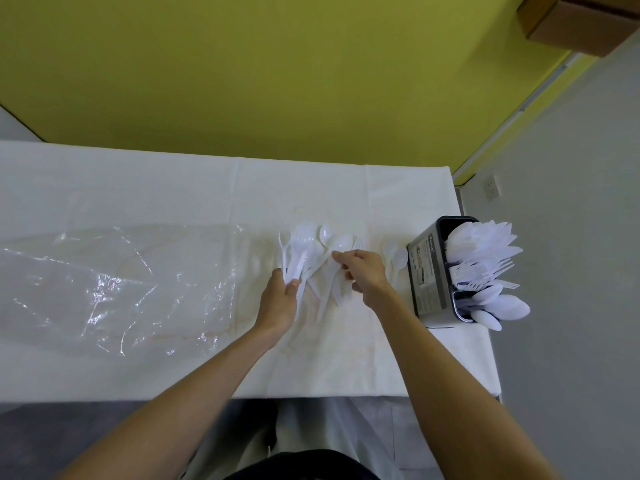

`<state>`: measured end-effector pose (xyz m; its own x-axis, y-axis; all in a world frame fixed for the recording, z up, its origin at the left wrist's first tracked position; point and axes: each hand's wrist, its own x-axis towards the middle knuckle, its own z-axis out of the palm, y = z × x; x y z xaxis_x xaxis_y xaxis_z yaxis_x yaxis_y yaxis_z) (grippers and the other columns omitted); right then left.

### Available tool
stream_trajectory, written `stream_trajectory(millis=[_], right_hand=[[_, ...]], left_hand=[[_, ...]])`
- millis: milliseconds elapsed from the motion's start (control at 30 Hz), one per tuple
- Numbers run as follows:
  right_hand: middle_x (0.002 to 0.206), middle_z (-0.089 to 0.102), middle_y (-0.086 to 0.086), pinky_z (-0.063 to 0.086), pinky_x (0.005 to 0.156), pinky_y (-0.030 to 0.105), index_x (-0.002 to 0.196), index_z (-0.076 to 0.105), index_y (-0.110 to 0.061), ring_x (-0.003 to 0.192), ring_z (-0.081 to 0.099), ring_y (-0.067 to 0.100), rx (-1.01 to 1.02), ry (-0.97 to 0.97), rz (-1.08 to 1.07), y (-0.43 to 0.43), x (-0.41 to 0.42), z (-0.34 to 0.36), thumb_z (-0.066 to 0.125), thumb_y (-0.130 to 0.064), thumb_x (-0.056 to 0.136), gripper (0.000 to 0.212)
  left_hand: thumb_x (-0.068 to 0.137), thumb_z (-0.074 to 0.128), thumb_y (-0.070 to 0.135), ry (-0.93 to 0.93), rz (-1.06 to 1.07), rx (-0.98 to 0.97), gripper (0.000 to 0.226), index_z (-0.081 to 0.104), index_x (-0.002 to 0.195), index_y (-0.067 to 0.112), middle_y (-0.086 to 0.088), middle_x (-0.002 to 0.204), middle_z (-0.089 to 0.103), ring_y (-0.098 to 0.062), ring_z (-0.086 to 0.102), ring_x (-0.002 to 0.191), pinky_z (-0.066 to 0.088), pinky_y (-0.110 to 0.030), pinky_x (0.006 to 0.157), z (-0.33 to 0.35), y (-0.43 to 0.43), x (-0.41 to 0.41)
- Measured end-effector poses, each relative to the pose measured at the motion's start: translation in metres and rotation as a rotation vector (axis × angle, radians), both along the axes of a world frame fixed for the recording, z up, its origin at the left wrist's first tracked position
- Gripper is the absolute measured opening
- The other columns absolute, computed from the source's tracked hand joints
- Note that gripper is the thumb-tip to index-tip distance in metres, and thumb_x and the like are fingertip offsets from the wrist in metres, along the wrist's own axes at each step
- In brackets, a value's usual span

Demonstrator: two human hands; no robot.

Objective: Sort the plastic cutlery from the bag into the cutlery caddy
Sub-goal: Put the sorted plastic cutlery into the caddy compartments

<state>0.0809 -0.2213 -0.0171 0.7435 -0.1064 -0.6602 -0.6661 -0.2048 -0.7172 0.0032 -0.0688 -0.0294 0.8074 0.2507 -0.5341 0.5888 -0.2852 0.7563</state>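
White plastic cutlery (313, 252) lies heaped mid-table on a white cloth (173, 188), the caddy (433, 271) (already full of knives, forks, spoons) at the right edge, the clear bag (114, 282) flat to the left, a yellow wall behind. The left hand (282, 299) clasps several handles; the right hand (363, 271) pinches a piece, palm down, both forearms reaching forward.

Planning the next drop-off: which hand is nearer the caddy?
Right. The right hand is over the loose cutlery, just left of the caddy. The left hand is further left, holding a bunch of cutlery.
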Motion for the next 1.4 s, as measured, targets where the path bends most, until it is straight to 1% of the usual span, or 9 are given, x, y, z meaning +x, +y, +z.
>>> stream_trajectory(millis=[200,433,633,767,867,1000,1133,1267,1400], right_hand=[[0.071,0.063,-0.005,0.039,0.050,0.022,0.078,0.067,-0.012,0.060,0.056,0.009,0.024,-0.079,0.098,0.005,0.005,0.013,0.072,-0.036,0.085,0.025],[0.065,0.063,-0.003,0.041,0.049,0.024,0.070,0.063,-0.013,0.057,0.055,0.010,-0.017,-0.093,-0.013,-0.001,-0.003,-0.007,0.073,-0.034,0.085,0.028],[0.067,0.066,-0.003,0.040,0.048,0.020,0.070,0.064,-0.015,0.059,0.060,0.010,0.049,-0.113,0.052,0.004,-0.005,-0.006,0.071,-0.035,0.087,0.027],[0.074,0.066,-0.002,0.043,0.058,0.023,0.090,0.065,-0.011,0.064,0.059,0.012,-0.235,-0.169,-0.071,0.002,0.001,-0.009,0.060,-0.044,0.092,0.033],[0.078,0.053,-0.003,0.040,0.064,0.030,0.102,0.053,-0.010,0.075,0.052,0.019,-0.491,-0.079,-0.025,-0.005,0.003,-0.013,0.063,-0.042,0.091,0.036],[0.061,0.049,0.002,0.041,0.052,0.028,0.068,0.051,-0.011,0.056,0.048,0.020,-0.551,-0.018,0.175,-0.010,0.004,-0.019,0.063,-0.023,0.089,0.027],[0.063,0.062,0.006,0.054,0.065,0.037,0.067,0.060,-0.008,0.060,0.056,0.020,-0.369,-0.134,0.019,-0.012,0.009,-0.010,0.059,-0.017,0.082,0.018],[0.063,0.065,0.005,0.048,0.060,0.027,0.066,0.065,-0.007,0.060,0.063,0.014,0.039,-0.123,0.117,0.000,0.012,0.001,0.072,-0.013,0.081,0.017],[0.069,0.068,0.006,0.053,0.064,0.024,0.072,0.069,-0.007,0.064,0.064,0.017,0.177,-0.129,0.181,0.018,0.003,-0.004,0.077,-0.021,0.083,0.019]], left_hand=[[0.102,0.032,0.026,0.029,-0.095,-0.086,0.021,0.034,0.115,0.009,-0.011,0.103,0.062,-0.023,0.058,0.087,0.043,-0.034,0.070,0.005,-0.016,0.000],[0.100,0.035,0.017,0.109,0.046,-0.240,0.014,0.033,0.111,0.008,-0.001,0.090,0.059,-0.027,0.066,0.086,0.052,-0.049,0.094,-0.006,-0.006,0.001],[0.102,0.033,0.014,0.105,0.044,-0.418,0.017,0.035,0.116,0.005,-0.011,0.104,0.063,-0.018,0.059,0.075,0.055,-0.030,0.069,0.000,-0.013,-0.004],[0.101,0.035,0.014,0.091,0.056,-0.308,0.009,0.040,0.106,0.009,-0.003,0.080,0.051,-0.014,0.041,0.063,0.040,-0.028,0.068,-0.006,-0.009,-0.001],[0.099,0.037,0.016,0.074,0.083,-0.253,0.013,0.046,0.108,0.011,-0.001,0.082,0.048,-0.013,0.044,0.068,0.039,-0.026,0.069,-0.011,-0.001,-0.001],[0.100,0.039,0.016,0.018,0.160,-0.264,0.017,0.049,0.112,0.010,0.001,0.100,0.054,-0.009,0.052,0.074,0.046,-0.034,0.085,-0.011,0.001,0.000],[0.101,0.038,0.017,-0.018,0.212,-0.268,0.019,0.049,0.113,0.008,0.003,0.110,0.063,-0.013,0.064,0.090,0.047,-0.025,0.078,-0.007,0.001,0.004],[0.100,0.038,0.022,-0.023,0.126,-0.235,0.022,0.046,0.117,0.011,0.005,0.114,0.065,-0.013,0.063,0.101,0.047,-0.026,0.078,-0.001,-0.006,0.008],[0.099,0.039,0.025,0.027,0.096,-0.265,0.023,0.043,0.118,0.012,-0.005,0.105,0.066,-0.018,0.065,0.088,0.053,-0.034,0.079,-0.002,-0.008,0.007]])
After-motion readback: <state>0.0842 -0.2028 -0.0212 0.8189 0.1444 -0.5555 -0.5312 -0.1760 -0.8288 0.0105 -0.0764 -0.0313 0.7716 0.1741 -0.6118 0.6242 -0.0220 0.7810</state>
